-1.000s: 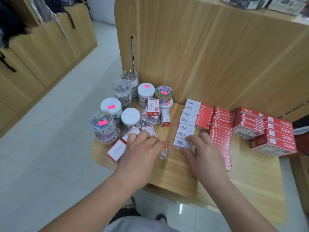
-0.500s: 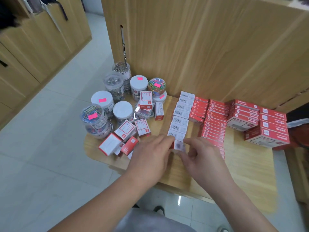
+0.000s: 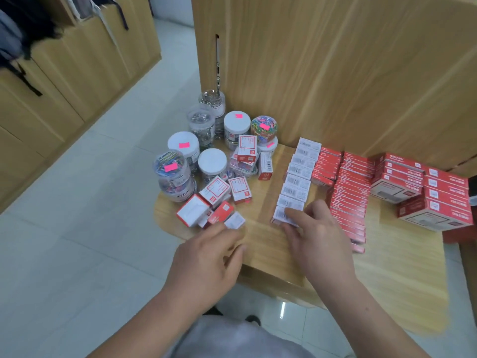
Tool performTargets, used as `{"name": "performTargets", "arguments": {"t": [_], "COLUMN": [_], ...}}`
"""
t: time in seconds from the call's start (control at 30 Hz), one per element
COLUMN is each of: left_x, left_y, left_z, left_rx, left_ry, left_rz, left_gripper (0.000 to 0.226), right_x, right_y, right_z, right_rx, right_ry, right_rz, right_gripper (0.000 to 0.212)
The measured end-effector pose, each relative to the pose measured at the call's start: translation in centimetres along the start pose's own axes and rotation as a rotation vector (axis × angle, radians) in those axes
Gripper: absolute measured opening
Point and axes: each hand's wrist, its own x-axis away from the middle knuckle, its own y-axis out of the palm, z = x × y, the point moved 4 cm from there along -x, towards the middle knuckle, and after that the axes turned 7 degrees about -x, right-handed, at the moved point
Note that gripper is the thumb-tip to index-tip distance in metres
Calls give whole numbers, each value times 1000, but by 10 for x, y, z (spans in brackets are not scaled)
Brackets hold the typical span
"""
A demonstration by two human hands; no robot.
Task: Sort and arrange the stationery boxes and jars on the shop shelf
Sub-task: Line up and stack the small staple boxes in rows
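Right hand (image 3: 320, 239) hides part of nearest barcode box (image 3: 280, 215); left hand (image 3: 209, 259) blurred.

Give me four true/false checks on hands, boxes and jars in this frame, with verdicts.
1. The right hand grips the nearest box of the barcode row. True.
2. The left hand holds a jar. False: it holds nothing and hovers by the loose boxes.
3. The jars stand at the left end of the shelf. True.
4. The loose boxes are squared into a row. False: they lie jumbled at mixed angles.
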Motion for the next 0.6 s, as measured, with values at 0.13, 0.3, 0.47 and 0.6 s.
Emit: {"name": "performTargets", "arguments": {"t": [0.13,0.3,0.47,0.6], "left_x": [19,28,29,15], "left_y": [-2,-14,-36,-50], "left_z": [-18,-28,-51,-62], "left_rx": [70,157,162,186], "left_ry": [-105,-173,-294,-392], "left_rz": [-26,3,121,160], "left_gripper": [25,21,22,37], "right_x": [3,6,0,-3], "right_y": [0,-2,23,39], "right_z": [-3,-39,-80,-84], "right_rx": [40,-89,-242,-274], "right_ry": [3,-93,-46,39], "right_rz": [9,-46,-280,-338], "right_gripper": [26,29,43,43]}}
